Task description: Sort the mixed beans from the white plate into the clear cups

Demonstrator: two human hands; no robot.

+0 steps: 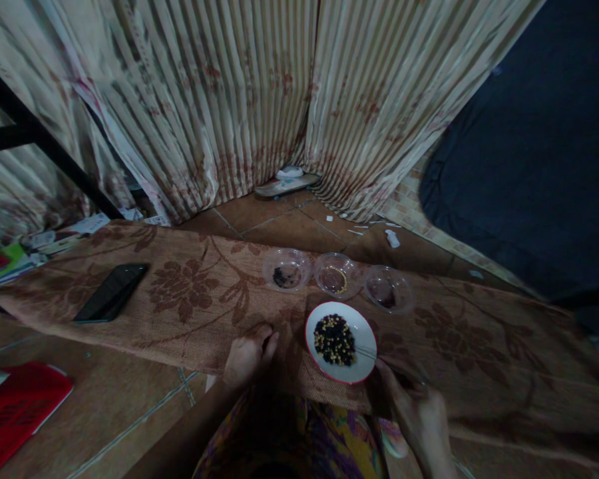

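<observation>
A white bowl with a red rim [366,369] stands on the cloth in front of me, with mixed black and yellow beans [334,339] heaped in its left half. My right hand [416,409], at the bowl's lower right, is closed on a pair of thin metal tweezers [364,350]. Their tips reach over the bowl to the edge of the beans. Left of the bowl, my left hand [249,352] rests on the cloth with its fingers curled in, holding nothing visible. Behind the bowl are a clear cup with black beans [287,269], one with yellow beans [338,275] and one with dark reddish beans [388,289].
A brown flowered cloth [190,332] covers the long, low table. A dark phone [110,293] lies on its left. Papers [87,224] are piled at the far left end. Past the table, a skateboard [287,184] and white scraps [392,238] lie on tiles before striped curtains [239,100].
</observation>
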